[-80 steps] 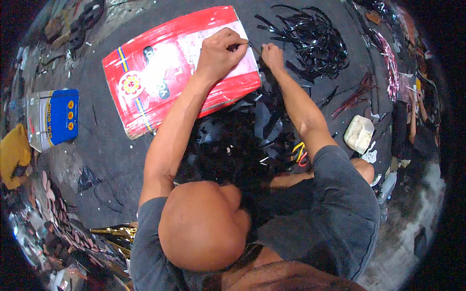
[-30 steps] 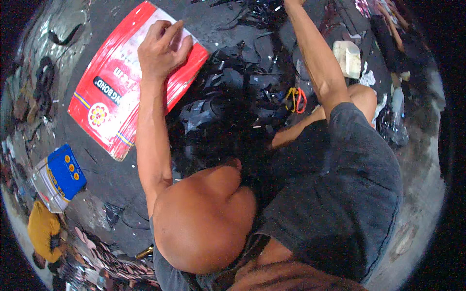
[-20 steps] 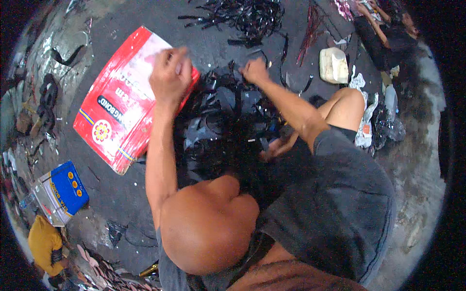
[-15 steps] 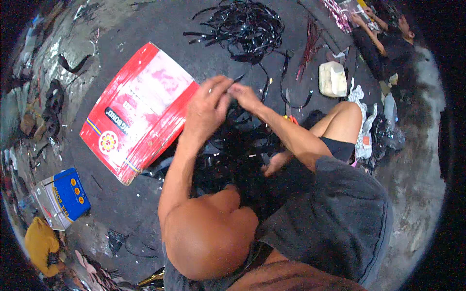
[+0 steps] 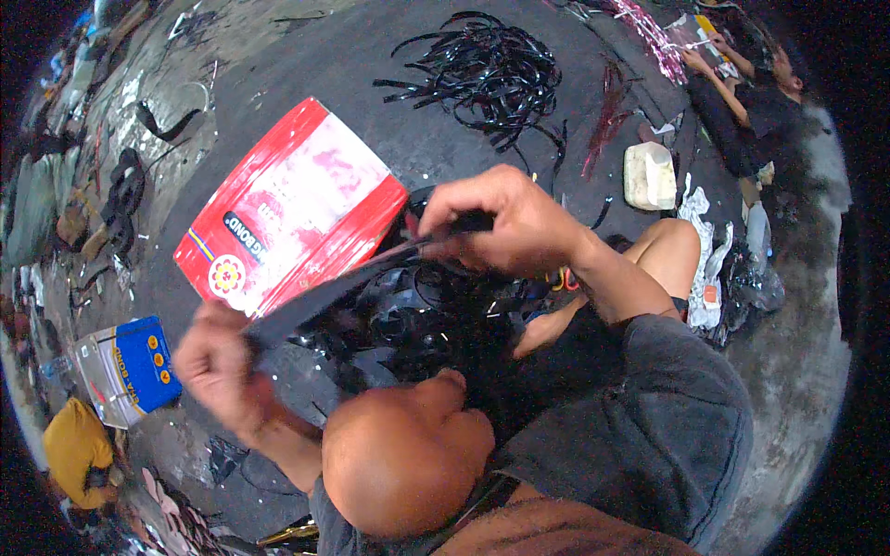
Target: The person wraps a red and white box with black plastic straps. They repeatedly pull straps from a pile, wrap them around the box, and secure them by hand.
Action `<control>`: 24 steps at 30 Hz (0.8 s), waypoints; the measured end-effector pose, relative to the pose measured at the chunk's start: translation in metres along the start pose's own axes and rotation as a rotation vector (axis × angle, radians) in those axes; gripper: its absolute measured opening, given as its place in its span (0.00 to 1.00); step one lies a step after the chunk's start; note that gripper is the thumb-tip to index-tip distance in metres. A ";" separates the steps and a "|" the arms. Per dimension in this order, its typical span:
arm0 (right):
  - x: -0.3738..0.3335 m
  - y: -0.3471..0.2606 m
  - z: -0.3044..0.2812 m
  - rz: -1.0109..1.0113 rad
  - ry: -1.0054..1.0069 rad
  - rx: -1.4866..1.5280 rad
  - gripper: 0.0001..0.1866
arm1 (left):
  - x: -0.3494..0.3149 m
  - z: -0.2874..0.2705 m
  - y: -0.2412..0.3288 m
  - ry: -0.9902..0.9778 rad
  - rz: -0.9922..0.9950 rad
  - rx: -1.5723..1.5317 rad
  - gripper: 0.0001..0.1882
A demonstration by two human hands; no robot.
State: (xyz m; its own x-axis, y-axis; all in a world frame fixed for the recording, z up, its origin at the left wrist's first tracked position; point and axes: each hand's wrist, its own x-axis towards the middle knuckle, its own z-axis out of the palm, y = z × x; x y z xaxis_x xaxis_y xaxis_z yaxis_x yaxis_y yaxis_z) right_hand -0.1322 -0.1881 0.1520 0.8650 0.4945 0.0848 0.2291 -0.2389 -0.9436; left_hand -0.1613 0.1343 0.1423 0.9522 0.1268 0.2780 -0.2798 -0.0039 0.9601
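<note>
A dark, flat strip (image 5: 324, 287) of thin material is stretched slantwise between my two hands. Its lower left end is pinched in my left hand (image 5: 221, 366), which is smeared by motion. The fingers of my right hand (image 5: 510, 222) are closed on the upper right end; some dark material shows between thumb and fingers there. Behind the strip stands a red and white rectangular can (image 5: 306, 157), partly covered by it. Below lie loose shiny black scraps (image 5: 399, 315) in shadow, their edges hard to make out.
A tangled heap of glossy black strips (image 5: 491, 79) lies at the far side. At right are a cream-coloured block (image 5: 649, 176) and crumpled white material (image 5: 709, 250). A blue and grey can (image 5: 148, 361) and yellow cloth (image 5: 74, 445) lie left. Another person (image 5: 742, 111) handles pink strips (image 5: 649, 42).
My hands were close together beside the red can. They have drawn apart, the left down and leftward, the right to the right and lower, and the strip now spans between them.
</note>
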 end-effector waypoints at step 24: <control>0.182 0.099 -0.004 0.123 -0.505 -0.141 0.13 | 0.028 -0.183 -0.047 -0.247 -0.579 0.471 0.11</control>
State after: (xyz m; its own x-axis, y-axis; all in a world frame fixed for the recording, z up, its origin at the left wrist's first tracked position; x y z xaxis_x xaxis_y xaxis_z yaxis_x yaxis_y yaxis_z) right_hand 0.0498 -0.1247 0.0757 0.5748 0.7879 -0.2208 0.2276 -0.4131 -0.8818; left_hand -0.1441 0.3197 0.0986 0.9457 0.0134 -0.3248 0.2984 -0.4319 0.8511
